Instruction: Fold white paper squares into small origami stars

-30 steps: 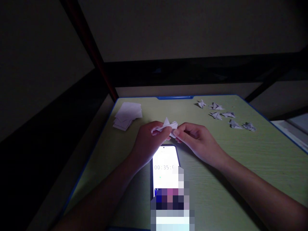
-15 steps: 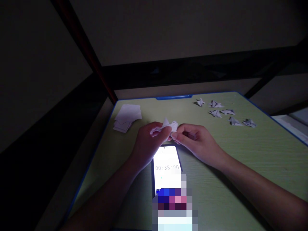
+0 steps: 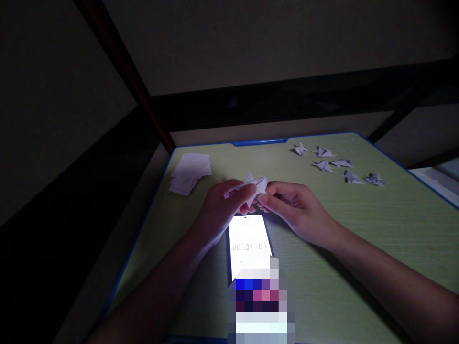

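A small folded piece of white paper (image 3: 261,183) with pointed corners is held between my two hands, just above the top end of a lit phone. My left hand (image 3: 223,210) pinches it from the left, thumb lying across its front. From the other side, the thumb and forefinger of my right hand (image 3: 296,208) close on its right edge. Some fingers of both hands are hidden behind the paper and thumbs. The phone (image 3: 247,234) lies face up below, showing a running time display.
A pile of loose white paper sheets (image 3: 191,165) lies at the table's back left. Several folded paper figures (image 3: 323,165) are spread at the back right. The green table (image 3: 387,229) has a blue rim. Pixel blocks cover the phone's lower part. White items (image 3: 435,184) stand beyond the right edge.
The folded paper has turned slightly, and a point now sticks out below my left thumb. My right thumb has shifted a little up and right. The phone's time has advanced.
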The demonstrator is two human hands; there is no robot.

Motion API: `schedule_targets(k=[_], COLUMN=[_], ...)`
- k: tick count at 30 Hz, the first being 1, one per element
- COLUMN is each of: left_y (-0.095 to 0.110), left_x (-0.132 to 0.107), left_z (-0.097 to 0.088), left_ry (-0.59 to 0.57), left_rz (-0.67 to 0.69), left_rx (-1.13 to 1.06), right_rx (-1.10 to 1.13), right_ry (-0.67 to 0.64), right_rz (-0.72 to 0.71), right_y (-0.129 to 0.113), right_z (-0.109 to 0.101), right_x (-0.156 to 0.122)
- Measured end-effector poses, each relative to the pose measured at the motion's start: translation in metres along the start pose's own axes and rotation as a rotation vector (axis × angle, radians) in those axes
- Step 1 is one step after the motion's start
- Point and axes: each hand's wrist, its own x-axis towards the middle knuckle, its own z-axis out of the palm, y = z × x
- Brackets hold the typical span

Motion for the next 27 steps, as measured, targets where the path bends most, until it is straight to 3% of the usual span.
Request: schedule_targets(k=[5,15,24,27], left_y=[-0.0013,-0.001,0.0005,0.0009], left_x=[-0.0002,-0.0001,-0.0006,-0.0005], left_z=[0.0008,0.0033,0.0055,0.0056], left_ry=[-0.02,0.008,0.001,0.017], left_rz=[-0.051,0.03,-0.039,-0.04], left_rx=[-0.1,-0.012,-0.057,-0.053], right_rx=[0.056,-0.041,-0.07,-0.114], right_ry=[-0.041,-0.025,-0.041,-0.029], right_rz=[-0.015,0.018,-0.133,-0.117], right_y=[0.0022,0.0016,0.0039,0.0064], right_z=[-0.003,-0.0043,-0.0054,-0.0053], right_x=[-0.001,0.0019,0.0004,0.0007])
